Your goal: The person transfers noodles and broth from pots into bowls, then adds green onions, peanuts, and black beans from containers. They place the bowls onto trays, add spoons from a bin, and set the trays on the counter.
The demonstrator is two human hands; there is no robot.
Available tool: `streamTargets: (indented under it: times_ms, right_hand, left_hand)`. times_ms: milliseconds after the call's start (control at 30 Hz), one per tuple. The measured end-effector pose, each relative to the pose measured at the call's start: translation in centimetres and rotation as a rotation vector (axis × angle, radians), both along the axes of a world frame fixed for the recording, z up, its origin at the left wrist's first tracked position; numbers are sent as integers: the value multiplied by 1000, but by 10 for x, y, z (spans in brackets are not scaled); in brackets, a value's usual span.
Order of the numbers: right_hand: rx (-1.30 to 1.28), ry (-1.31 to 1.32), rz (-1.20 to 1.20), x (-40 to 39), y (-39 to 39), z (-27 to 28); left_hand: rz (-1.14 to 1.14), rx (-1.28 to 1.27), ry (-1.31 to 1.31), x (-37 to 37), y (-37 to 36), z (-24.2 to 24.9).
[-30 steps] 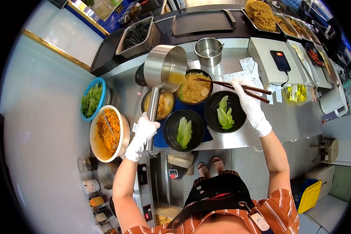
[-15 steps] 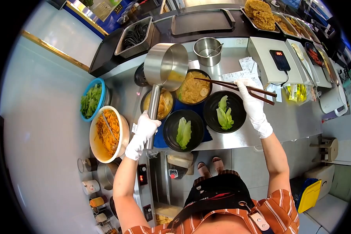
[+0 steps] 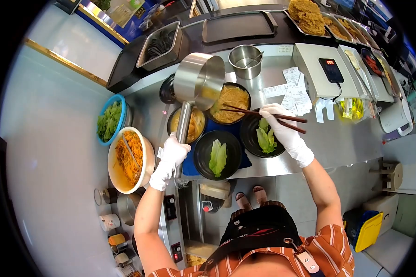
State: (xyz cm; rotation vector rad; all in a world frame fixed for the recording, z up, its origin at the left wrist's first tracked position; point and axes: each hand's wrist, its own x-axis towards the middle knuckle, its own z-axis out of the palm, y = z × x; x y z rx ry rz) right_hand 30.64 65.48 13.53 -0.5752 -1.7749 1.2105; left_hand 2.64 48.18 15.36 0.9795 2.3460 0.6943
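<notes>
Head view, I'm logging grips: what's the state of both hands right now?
Left hand: closed, holding the steel pot by its handle.
Right hand: closed, holding brown chopsticks.

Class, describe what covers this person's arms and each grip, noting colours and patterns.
The left grip and right grip wear wrinkled white gloves that cover the wrists. The forearms are bare, with short rust-orange sleeves above, patterned with pale stripes.

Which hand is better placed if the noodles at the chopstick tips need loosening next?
Probably the right hand: it holds the chopsticks, their tips at those noodles. The left hand looks occupied, gripping the handle of the steel pot.
</notes>
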Motion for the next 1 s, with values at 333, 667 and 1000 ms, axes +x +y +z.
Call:
streamTargets:
  times_ms: [333, 667, 1000]
  right_hand:
    - [78, 117, -129, 15, 0, 22]
    - [33, 114, -102, 11, 2, 11]
    - [95, -40, -56, -15, 16, -18]
  left_hand:
    - [-139, -135, 486, 7, -5, -5]
    - [-44, -30, 471, 24, -17, -3]
    - [413, 362, -492, 52, -163, 21]
